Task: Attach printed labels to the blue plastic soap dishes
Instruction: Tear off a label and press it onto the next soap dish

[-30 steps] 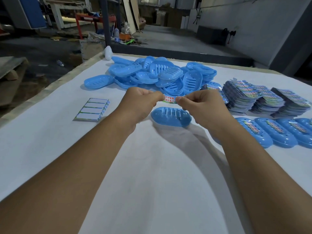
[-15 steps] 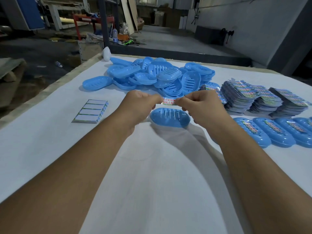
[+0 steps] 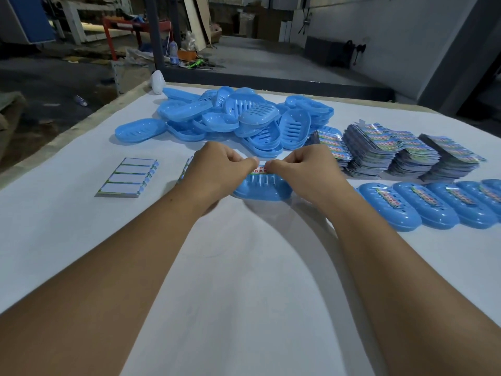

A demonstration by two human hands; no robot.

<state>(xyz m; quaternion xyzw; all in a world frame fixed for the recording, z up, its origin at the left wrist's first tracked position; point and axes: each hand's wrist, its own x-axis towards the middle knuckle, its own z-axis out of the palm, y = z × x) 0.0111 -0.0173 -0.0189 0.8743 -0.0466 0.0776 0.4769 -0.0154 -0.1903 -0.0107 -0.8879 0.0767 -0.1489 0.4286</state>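
Your left hand (image 3: 217,169) and right hand (image 3: 303,169) pinch the ends of a glossy printed label (image 3: 259,169) over the oval, slotted blue soap dish (image 3: 261,188) — it lies on the white table cover (image 3: 244,280), near the loose dish pile (image 3: 238,115).

Your two bare forearms reach forward and converge toward the middle. Your left hand (image 3: 217,169) is curled, knuckles up, thumb and forefinger pinched on one end of the label (image 3: 259,169). Your right hand (image 3: 303,169) mirrors it, fingers folded under, pinching the other end. The fingertips nearly meet
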